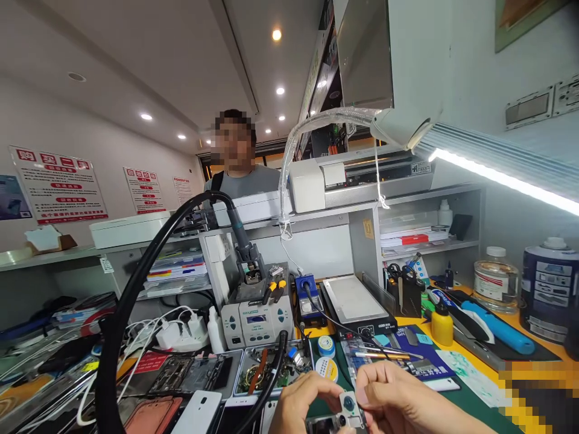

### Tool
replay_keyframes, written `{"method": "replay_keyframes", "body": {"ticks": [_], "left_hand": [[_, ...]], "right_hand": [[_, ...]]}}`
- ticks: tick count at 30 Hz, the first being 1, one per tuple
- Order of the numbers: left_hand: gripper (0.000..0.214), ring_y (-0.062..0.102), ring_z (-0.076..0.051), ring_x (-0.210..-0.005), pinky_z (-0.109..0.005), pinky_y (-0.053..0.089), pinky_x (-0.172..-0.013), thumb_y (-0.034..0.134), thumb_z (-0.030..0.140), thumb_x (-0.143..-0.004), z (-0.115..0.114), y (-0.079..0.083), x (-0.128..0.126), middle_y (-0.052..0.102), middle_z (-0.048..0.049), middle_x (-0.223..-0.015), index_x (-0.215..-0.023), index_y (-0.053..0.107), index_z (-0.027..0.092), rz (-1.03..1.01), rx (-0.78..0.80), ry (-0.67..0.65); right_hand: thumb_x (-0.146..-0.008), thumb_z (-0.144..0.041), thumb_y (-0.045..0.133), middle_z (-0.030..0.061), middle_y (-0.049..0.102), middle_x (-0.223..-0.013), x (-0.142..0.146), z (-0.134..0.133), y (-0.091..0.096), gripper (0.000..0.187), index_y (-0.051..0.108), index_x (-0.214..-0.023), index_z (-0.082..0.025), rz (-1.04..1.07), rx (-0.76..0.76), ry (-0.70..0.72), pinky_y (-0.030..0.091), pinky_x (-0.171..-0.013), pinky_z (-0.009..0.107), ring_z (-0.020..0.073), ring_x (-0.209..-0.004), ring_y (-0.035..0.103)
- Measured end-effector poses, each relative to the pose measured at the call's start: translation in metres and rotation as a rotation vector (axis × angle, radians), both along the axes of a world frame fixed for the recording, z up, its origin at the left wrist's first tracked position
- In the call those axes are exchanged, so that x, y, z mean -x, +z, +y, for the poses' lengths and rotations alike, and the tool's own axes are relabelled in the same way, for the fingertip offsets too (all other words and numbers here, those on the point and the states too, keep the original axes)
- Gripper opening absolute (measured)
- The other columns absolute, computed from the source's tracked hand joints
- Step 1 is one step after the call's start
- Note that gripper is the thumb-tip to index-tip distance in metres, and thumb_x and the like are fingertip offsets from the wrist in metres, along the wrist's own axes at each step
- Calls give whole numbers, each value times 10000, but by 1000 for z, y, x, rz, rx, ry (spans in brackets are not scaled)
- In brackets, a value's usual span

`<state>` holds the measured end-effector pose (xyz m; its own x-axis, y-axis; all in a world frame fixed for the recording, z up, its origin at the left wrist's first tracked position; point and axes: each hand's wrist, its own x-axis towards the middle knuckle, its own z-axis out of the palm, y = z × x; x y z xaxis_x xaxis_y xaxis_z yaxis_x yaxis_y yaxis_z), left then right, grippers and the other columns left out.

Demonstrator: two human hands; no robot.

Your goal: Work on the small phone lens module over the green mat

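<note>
At the bottom of the head view, a small silver part with round dark lenses, which looks like a phone camera module (348, 402), is held between both hands. My left hand (301, 399) curls around its left side, thumb and fingers closed on it. Fingers of my right hand (384, 389) are pinched at the module's right edge. The frame's lower border cuts off part of the hands and of what they hold. Beneath them lies a green mat (479, 416). Two small round tins (326, 369) stand just behind my left hand.
A rework station (260, 322) with a thick black hose (113, 319) stands at centre left. Phones (196, 413) and a tray of small parts (239, 374) lie left. A heating plate (357, 301), yellow bottle (442, 325) and blue tool (502, 328) are right. Someone (239, 163) stands behind the counter.
</note>
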<state>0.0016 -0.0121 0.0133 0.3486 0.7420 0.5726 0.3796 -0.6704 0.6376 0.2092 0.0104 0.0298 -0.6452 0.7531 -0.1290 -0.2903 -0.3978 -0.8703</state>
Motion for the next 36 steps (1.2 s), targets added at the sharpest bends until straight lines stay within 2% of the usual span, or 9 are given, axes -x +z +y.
{"method": "replay_keyframes", "body": {"ticks": [2,7,18,27,31,36], "left_hand": [[324,667,-182,-771,-298,514,-778,687,73,-624,-8,8,-3,711,7,-821,-913,671,219,27,5,64],[249,652,-166,-808,-295,504,-794,649,119,-707,-16,22,-6,692,12,-850,-936,647,218,47,40,103],[235,649,-153,-785,-285,506,-762,633,119,-721,-15,20,-5,681,23,-836,-935,639,217,34,-8,91],[204,650,-149,-770,-282,501,-753,648,139,-724,-15,21,-7,679,28,-813,-915,642,211,49,2,95],[210,646,-156,-779,-291,502,-753,650,135,-722,-15,20,-7,676,20,-826,-918,639,210,65,1,96],[226,636,-164,-789,-303,504,-752,646,106,-720,-14,19,-7,666,4,-836,-924,629,202,87,-38,85]], "right_hand": [[-740,-253,749,33,663,-601,0,0,1,196,598,-704,-132,0,-58,19,500,-446,187,110,-467,625],[-730,-278,787,43,664,-605,-3,3,2,240,620,-695,-108,-33,-43,31,538,-461,222,135,-498,648],[-760,-247,729,59,672,-608,-3,2,2,199,620,-686,-97,-39,-61,66,546,-447,221,140,-497,658],[-743,-225,679,16,643,-602,-1,0,2,122,604,-732,-129,-4,-115,70,547,-478,237,151,-505,669],[-729,-205,649,-4,618,-585,0,0,1,90,583,-723,-145,-16,-116,48,527,-457,230,157,-495,668],[-757,-244,665,-12,615,-590,1,3,-1,134,571,-720,-157,-49,-129,-23,514,-450,230,139,-474,639]]}}
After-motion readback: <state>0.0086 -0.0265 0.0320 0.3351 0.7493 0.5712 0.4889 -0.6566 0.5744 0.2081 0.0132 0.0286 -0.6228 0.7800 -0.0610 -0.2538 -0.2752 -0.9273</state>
